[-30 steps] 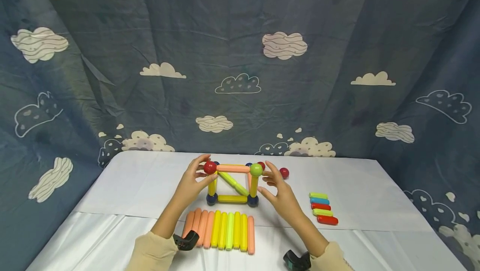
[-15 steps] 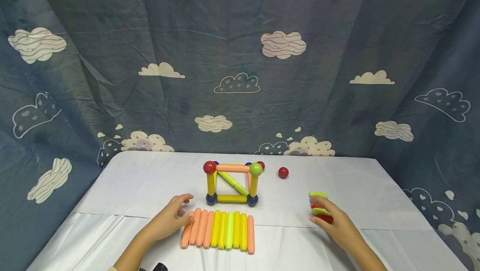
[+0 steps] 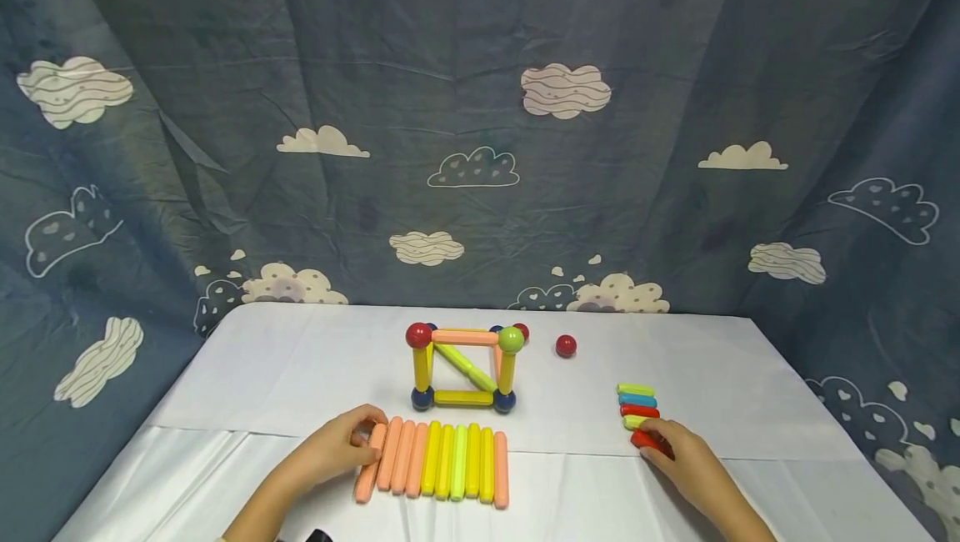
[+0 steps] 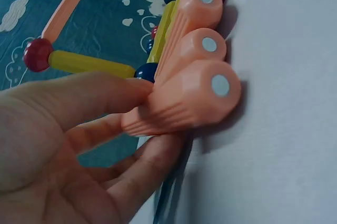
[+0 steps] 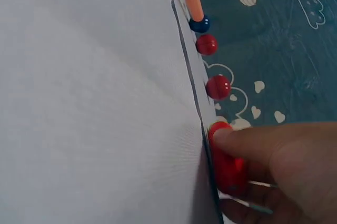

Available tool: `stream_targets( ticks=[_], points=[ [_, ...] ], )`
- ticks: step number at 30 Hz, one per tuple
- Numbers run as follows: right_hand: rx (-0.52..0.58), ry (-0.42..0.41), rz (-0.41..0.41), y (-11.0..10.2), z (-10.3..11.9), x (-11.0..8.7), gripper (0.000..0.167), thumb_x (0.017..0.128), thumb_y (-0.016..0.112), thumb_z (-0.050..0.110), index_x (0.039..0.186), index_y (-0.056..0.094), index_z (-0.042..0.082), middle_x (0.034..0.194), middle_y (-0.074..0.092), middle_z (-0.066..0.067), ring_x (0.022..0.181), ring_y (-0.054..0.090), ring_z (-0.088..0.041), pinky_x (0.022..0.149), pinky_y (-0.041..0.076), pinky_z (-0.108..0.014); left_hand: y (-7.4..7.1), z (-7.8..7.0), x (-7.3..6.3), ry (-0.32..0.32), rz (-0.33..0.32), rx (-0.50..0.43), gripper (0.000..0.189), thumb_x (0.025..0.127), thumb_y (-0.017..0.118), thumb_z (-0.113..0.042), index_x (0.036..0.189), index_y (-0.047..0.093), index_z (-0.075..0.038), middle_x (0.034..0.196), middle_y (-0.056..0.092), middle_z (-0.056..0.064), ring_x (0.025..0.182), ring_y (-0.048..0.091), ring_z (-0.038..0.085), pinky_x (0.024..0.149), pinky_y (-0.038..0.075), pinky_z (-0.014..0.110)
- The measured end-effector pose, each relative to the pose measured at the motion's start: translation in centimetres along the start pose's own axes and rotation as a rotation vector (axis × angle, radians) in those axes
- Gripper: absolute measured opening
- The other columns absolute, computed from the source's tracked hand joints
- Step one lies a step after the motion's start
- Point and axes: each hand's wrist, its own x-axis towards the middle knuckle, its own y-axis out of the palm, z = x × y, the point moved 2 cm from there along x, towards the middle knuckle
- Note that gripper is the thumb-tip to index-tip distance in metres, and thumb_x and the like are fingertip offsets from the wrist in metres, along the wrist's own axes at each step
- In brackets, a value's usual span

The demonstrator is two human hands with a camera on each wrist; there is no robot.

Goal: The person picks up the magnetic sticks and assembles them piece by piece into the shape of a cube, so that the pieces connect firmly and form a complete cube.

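My left hand [image 3: 333, 446] pinches the leftmost peach magnetic stick [image 3: 367, 477] of a row between thumb and fingers. In the left wrist view, this peach stick [image 4: 184, 97] shows a silver disc in its end and lies tilted beside its neighbours. My right hand [image 3: 686, 459] pinches a short red magnetic stick [image 3: 647, 442], the nearest of a small stack of short sticks. In the right wrist view, the thumb presses on the red stick [image 5: 227, 166]. Behind the row stands a box-shaped frame [image 3: 463, 398] of yellow, peach and green sticks joined by balls.
Several peach, yellow and green sticks [image 3: 446, 460] lie side by side in front of the frame. Short green, blue and red sticks [image 3: 639, 401] lie at the right. A loose red ball [image 3: 566, 346] sits behind; another red ball [image 3: 521, 332] is beside the frame.
Both hands have left the frame's top corners. My left hand has come down to the peach stick, which has shifted slightly left. My right hand has gone right to the short red stick.
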Motion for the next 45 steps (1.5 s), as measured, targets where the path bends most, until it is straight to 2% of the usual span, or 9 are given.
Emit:
stream_targets(
  ticks=[4,8,11,15,21,28,33,36,45],
  points=[
    [0.049,-0.062,0.020,-0.2,1.5,-0.1,0.038,0.080,0.067,0.015,0.114,0.058,0.002,0.106,0.057,-0.012,0.091,0.054,-0.025,0.079,0.046,-0.045,-0.6,0.0,0.3,-0.035,-0.110,-0.160,0.037,0.078,0.065,-0.005,0.113,0.051,-0.006,0.094,0.055,0.009,0.074,0.054,0.018,0.062,0.045,0.032],
    [0.144,-0.162,0.031,-0.3,4.0,0.0,0.029,0.079,0.069,0.012,0.106,0.061,0.009,0.097,0.059,0.001,0.082,0.053,-0.015,0.071,0.048,-0.031,-1.0,-0.6,0.5,-0.021,-0.277,-0.235,0.038,0.082,0.063,-0.008,0.118,0.052,-0.006,0.102,0.057,0.007,0.087,0.057,0.020,0.071,0.048,0.035],
    [0.194,-0.225,0.038,0.1,6.2,0.5,0.026,0.076,0.071,0.011,0.099,0.061,0.014,0.086,0.057,0.009,0.078,0.050,-0.012,0.068,0.046,-0.029,-1.2,-1.1,0.5,0.026,-0.363,-0.243,0.038,0.083,0.066,-0.015,0.118,0.054,-0.009,0.109,0.058,0.007,0.097,0.055,0.020,0.081,0.045,0.035],
    [0.206,-0.292,0.024,1.1,9.2,1.2,0.026,0.075,0.072,0.010,0.097,0.060,0.015,0.083,0.055,0.014,0.079,0.048,-0.013,0.068,0.044,-0.031,-1.2,-2.0,0.5,0.143,-0.422,-0.327,0.037,0.081,0.068,-0.016,0.114,0.055,-0.006,0.111,0.057,0.011,0.101,0.054,0.021,0.084,0.045,0.032],
    [0.233,-0.506,-0.076,2.9,13.1,2.4,0.027,0.077,0.071,0.011,0.101,0.061,0.014,0.088,0.056,0.016,0.074,0.047,-0.011,0.062,0.044,-0.025,-0.3,-3.5,0.9,0.272,-0.418,-0.448,0.033,0.079,0.069,-0.014,0.108,0.055,-0.005,0.108,0.054,0.011,0.097,0.056,0.018,0.079,0.047,0.026],
    [0.196,-0.722,-0.236,4.3,16.0,4.1,0.026,0.076,0.072,0.010,0.099,0.061,0.014,0.084,0.057,0.011,0.065,0.050,-0.012,0.057,0.044,-0.022,1.0,-4.8,1.5,0.477,-0.425,-0.415,0.028,0.081,0.066,-0.005,0.106,0.055,0.000,0.102,0.057,0.011,0.092,0.058,0.016,0.076,0.048,0.025],
    [0.057,-0.740,-0.273,5.0,16.6,4.7,0.022,0.078,0.070,0.015,0.098,0.061,0.016,0.087,0.061,0.008,0.070,0.053,-0.005,0.062,0.047,-0.019,2.1,-5.6,2.2,0.515,-0.383,-0.437,0.029,0.081,0.066,-0.006,0.107,0.055,0.000,0.103,0.056,0.014,0.094,0.057,0.016,0.074,0.049,0.026],
    [0.051,-0.733,-0.278,5.1,16.7,4.8,0.022,0.079,0.069,0.014,0.100,0.061,0.015,0.090,0.061,0.006,0.072,0.054,-0.005,0.064,0.048,-0.021,2.7,-6.1,2.7,0.508,-0.351,-0.463,0.030,0.081,0.066,-0.008,0.108,0.054,0.000,0.105,0.056,0.014,0.094,0.057,0.017,0.073,0.050,0.028],
    [0.329,-0.694,-0.141,5.7,16.5,5.2,0.025,0.081,0.066,0.006,0.104,0.059,0.003,0.091,0.062,0.000,0.071,0.056,-0.007,0.064,0.048,-0.018,4.2,-8.0,3.2,0.521,-0.329,-0.467,0.026,0.084,0.060,0.000,0.108,0.053,0.002,0.105,0.055,0.015,0.097,0.057,0.020,0.077,0.049,0.029]
  ],
)
